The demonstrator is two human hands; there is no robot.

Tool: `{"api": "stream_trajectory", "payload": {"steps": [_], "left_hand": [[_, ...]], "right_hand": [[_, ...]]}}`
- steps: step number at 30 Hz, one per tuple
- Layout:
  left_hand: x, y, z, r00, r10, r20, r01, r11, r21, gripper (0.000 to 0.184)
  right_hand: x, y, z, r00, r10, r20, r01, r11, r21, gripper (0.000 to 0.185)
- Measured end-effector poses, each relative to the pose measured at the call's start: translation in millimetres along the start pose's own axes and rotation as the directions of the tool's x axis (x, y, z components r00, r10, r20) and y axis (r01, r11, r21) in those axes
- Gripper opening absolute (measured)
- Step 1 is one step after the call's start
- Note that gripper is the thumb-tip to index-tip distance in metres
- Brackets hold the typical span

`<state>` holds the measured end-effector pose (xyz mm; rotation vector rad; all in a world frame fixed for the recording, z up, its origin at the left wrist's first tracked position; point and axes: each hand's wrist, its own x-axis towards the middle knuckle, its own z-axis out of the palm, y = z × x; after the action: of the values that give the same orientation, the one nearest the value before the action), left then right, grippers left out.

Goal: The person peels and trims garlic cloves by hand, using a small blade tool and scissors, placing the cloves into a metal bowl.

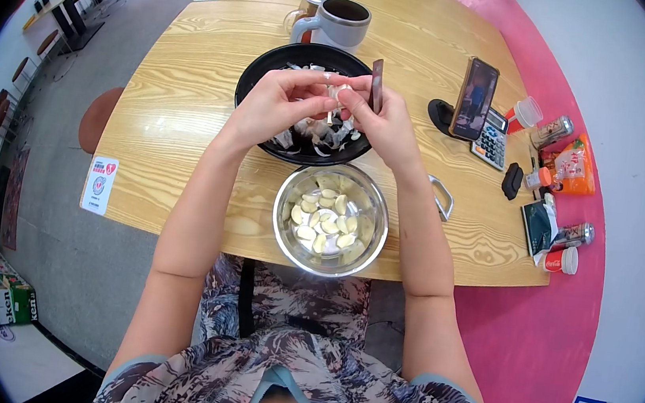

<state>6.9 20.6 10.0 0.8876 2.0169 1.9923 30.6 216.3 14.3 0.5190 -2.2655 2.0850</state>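
Note:
Over a black bowl (pixel 251 74) holding garlic and loose skins, my left hand (pixel 284 104) and my right hand (pixel 379 120) meet at a small garlic clove (pixel 339 94). Both hands have their fingers closed on the clove. A brown knife (pixel 377 84), which may be its handle or blade, sticks up from my right hand. Nearer to me, a shiny metal bowl (pixel 281 233) contains several peeled cloves (pixel 328 222).
Behind the black bowl stand a large mug (pixel 342 29) and a glass cup (pixel 311 0). On the right are a phone (pixel 475 99) on a stand, a calculator (pixel 491 141), a metal-framed object (pixel 442 198), jars and an orange packet (pixel 575 167).

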Motion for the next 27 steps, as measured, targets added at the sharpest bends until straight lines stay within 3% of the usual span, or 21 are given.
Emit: {"api": "stream_trajectory", "payload": {"steps": [11,20,27], "left_hand": [[-2,6,4,1.000,-0.026,-0.014,0.024,0.996,-0.088,0.028],[-2,0,6,1.000,0.024,0.005,-0.023,0.990,-0.141,0.023],[-2,-4,11,0.994,0.059,-0.094,-0.059,0.998,0.010,0.021]], "right_hand": [[-1,0,-11,0.993,0.094,0.075,-0.105,0.982,0.155,0.027],[-3,-5,1,1.000,0.018,0.015,-0.019,0.998,0.064,0.025],[-4,-4,10,0.996,-0.078,-0.036,0.075,0.994,-0.074,0.020]]}}
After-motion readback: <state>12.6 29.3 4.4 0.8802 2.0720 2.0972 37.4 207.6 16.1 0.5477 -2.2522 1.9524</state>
